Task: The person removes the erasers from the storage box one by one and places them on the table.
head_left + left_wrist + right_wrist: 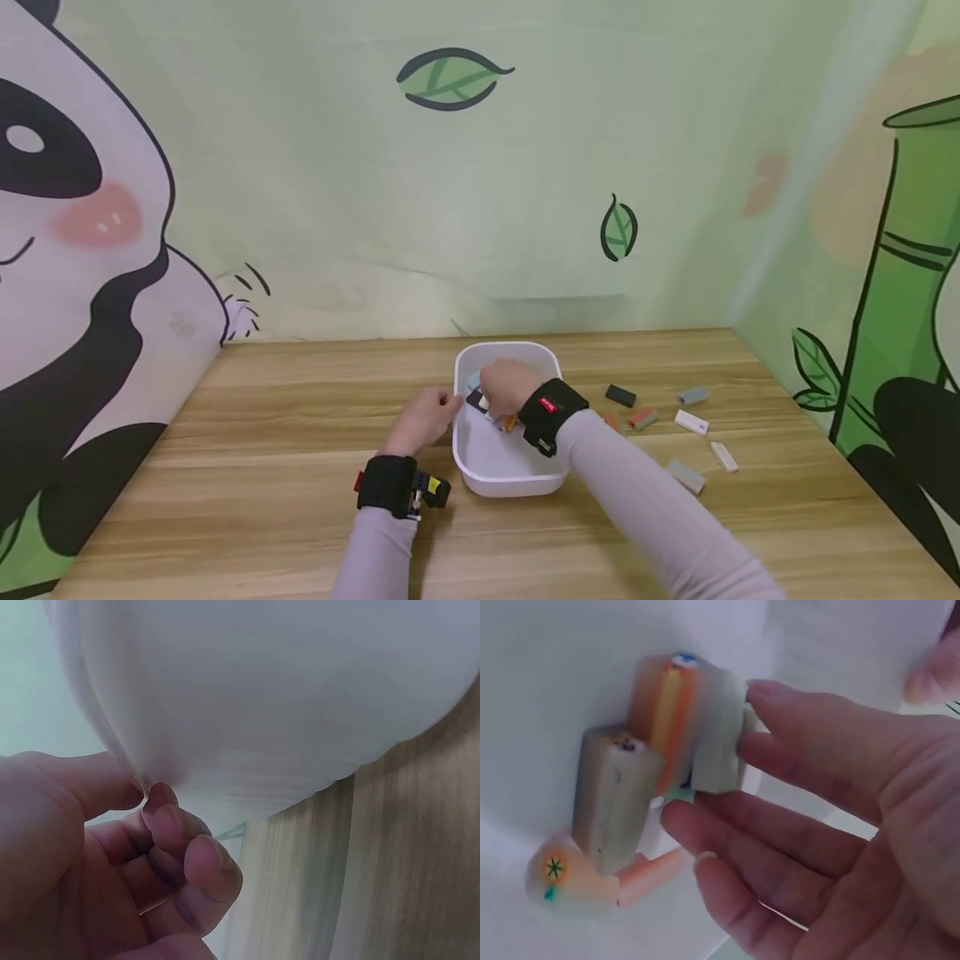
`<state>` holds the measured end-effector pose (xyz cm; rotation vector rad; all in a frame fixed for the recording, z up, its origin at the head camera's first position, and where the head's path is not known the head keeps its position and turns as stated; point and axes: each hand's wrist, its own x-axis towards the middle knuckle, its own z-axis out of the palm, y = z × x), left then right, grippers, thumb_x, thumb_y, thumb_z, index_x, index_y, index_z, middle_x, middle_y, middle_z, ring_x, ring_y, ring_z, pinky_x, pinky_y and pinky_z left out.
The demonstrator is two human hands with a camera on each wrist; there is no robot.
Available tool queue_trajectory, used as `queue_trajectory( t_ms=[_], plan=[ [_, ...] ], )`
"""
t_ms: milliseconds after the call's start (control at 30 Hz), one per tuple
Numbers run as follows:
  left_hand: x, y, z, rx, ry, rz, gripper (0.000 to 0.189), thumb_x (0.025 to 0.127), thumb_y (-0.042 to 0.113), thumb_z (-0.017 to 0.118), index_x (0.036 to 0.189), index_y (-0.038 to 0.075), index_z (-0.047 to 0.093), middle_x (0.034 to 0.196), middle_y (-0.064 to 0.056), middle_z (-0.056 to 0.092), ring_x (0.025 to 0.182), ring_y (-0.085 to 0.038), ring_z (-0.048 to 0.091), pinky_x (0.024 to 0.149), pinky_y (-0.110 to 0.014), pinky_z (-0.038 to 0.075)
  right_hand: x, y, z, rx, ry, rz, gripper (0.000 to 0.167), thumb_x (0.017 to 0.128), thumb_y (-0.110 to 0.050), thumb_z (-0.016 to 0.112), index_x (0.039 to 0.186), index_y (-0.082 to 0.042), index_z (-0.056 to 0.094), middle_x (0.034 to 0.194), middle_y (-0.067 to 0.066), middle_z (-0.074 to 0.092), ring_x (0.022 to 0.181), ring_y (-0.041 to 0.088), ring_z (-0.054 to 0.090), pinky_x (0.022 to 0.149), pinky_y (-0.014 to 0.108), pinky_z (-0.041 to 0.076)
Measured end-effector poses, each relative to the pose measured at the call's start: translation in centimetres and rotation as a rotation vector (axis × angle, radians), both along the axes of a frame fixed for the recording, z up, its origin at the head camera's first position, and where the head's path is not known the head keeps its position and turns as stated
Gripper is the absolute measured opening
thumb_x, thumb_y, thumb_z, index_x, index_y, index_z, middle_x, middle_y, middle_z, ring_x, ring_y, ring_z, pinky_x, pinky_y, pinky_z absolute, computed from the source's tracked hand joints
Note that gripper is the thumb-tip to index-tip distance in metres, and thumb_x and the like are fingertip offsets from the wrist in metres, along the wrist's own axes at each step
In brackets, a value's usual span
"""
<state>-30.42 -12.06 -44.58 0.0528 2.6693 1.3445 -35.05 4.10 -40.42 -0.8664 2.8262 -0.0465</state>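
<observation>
A white plastic basin stands on the wooden table with several small blocks inside. My left hand pinches its left rim between thumb and fingers; the left wrist view shows this grip on the edge of the basin wall. Reaching down into the basin, my right hand has its thumb and index finger at a whitish block. Beside that block are an orange block with a yellow stripe, a grey block and a peach-coloured piece. Motion blurs them slightly.
Right of the basin lie several loose blocks: a black one, an orange-and-grey one, a blue-grey one, white ones and a grey one. A printed cloth hangs behind the table.
</observation>
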Motion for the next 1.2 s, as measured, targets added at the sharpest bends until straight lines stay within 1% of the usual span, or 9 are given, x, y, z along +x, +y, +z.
queue_trajectory(
  t_ms=[100, 200, 300, 367, 500, 567, 733, 933, 1200],
  plan=[
    [0.0, 0.1, 0.0, -0.011, -0.003, -0.004, 0.032, 0.102, 0.027, 0.050, 0.091, -0.001, 0.061, 0.067, -0.002, 0.043, 0.060, -0.017, 0.043, 0.054, -0.029, 0.033, 0.3, -0.5, -0.7, 0.037, 0.044, -0.031, 0.020, 0.078, -0.010, 0.080, 0.075, -0.010, 0.060, 0.069, 0.000, 0.056, 0.062, 0.015, 0.053, 0.056, 0.031, 0.046],
    [0.0, 0.2, 0.1, -0.023, 0.000, -0.006, 0.032, 0.102, 0.027, 0.050, 0.089, 0.000, 0.061, 0.067, -0.002, 0.044, 0.061, -0.017, 0.043, 0.054, -0.029, 0.033, 0.7, -1.1, -1.3, 0.101, 0.119, -0.064, 0.012, 0.083, -0.011, 0.074, 0.083, -0.009, 0.063, 0.079, 0.005, 0.063, 0.067, 0.019, 0.059, 0.060, 0.049, 0.054],
    [0.0, 0.3, 0.2, -0.028, 0.011, -0.011, 0.032, 0.102, 0.027, 0.050, 0.087, 0.000, 0.061, 0.067, -0.002, 0.044, 0.061, -0.017, 0.043, 0.054, -0.029, 0.033, 1.0, -1.4, -1.7, 0.146, 0.210, -0.066, 0.004, 0.088, -0.010, 0.069, 0.089, -0.008, 0.065, 0.087, 0.009, 0.066, 0.072, 0.023, 0.064, 0.060, 0.063, 0.050],
    [0.0, 0.4, 0.2, -0.019, 0.013, -0.012, 0.032, 0.102, 0.026, 0.050, 0.088, 0.000, 0.061, 0.068, -0.002, 0.044, 0.061, -0.017, 0.043, 0.054, -0.029, 0.033, 1.2, -1.6, -1.9, 0.160, 0.278, -0.034, 0.003, 0.090, -0.007, 0.065, 0.087, -0.007, 0.066, 0.085, 0.010, 0.067, 0.072, 0.024, 0.066, 0.057, 0.062, 0.051],
    [-0.1, 0.3, 0.1, -0.009, 0.014, 0.000, 0.031, 0.102, 0.026, 0.050, 0.090, -0.001, 0.061, 0.068, -0.002, 0.044, 0.061, -0.017, 0.044, 0.054, -0.029, 0.033, 1.3, -1.7, -1.9, 0.124, 0.343, 0.055, 0.008, 0.089, -0.004, 0.064, 0.083, -0.007, 0.068, 0.080, 0.010, 0.067, 0.071, 0.022, 0.066, 0.056, 0.044, 0.055],
    [-0.2, 0.2, 0.1, -0.018, 0.030, -0.004, 0.031, 0.102, 0.026, 0.050, 0.089, -0.001, 0.061, 0.068, -0.002, 0.045, 0.061, -0.017, 0.044, 0.054, -0.028, 0.033, 1.0, -1.6, -2.0, 0.103, 0.316, 0.071, 0.005, 0.085, -0.003, 0.068, 0.083, -0.007, 0.069, 0.080, 0.008, 0.067, 0.070, 0.020, 0.064, 0.060, 0.037, 0.054],
    [-0.3, 0.1, 0.0, -0.014, 0.029, -0.006, 0.032, 0.102, 0.026, 0.051, 0.089, -0.001, 0.062, 0.067, -0.002, 0.044, 0.060, -0.017, 0.043, 0.053, -0.028, 0.033, 0.6, -1.4, -2.0, 0.098, 0.240, 0.060, 0.008, 0.078, -0.004, 0.073, 0.081, -0.008, 0.066, 0.076, 0.006, 0.064, 0.065, 0.019, 0.056, 0.059, 0.034, 0.050],
    [-0.1, 0.0, -0.1, -0.005, -0.002, 0.009, 0.032, 0.102, 0.027, 0.050, 0.090, 0.000, 0.062, 0.068, -0.003, 0.044, 0.062, -0.018, 0.044, 0.055, -0.029, 0.034, 0.7, -1.3, -2.0, 0.090, 0.210, 0.057, 0.010, 0.078, -0.006, 0.074, 0.083, -0.008, 0.065, 0.076, 0.005, 0.061, 0.065, 0.018, 0.056, 0.057, 0.034, 0.050],
    [0.0, 0.1, 0.0, 0.008, -0.002, 0.005, 0.032, 0.103, 0.027, 0.049, 0.091, 0.000, 0.061, 0.068, -0.002, 0.044, 0.062, -0.018, 0.044, 0.055, -0.029, 0.033, 0.1, -0.2, -1.2, 0.045, 0.042, 0.006, 0.015, 0.083, -0.016, 0.074, 0.084, -0.011, 0.060, 0.074, -0.001, 0.056, 0.063, 0.013, 0.055, 0.054, 0.028, 0.046]
  ],
)
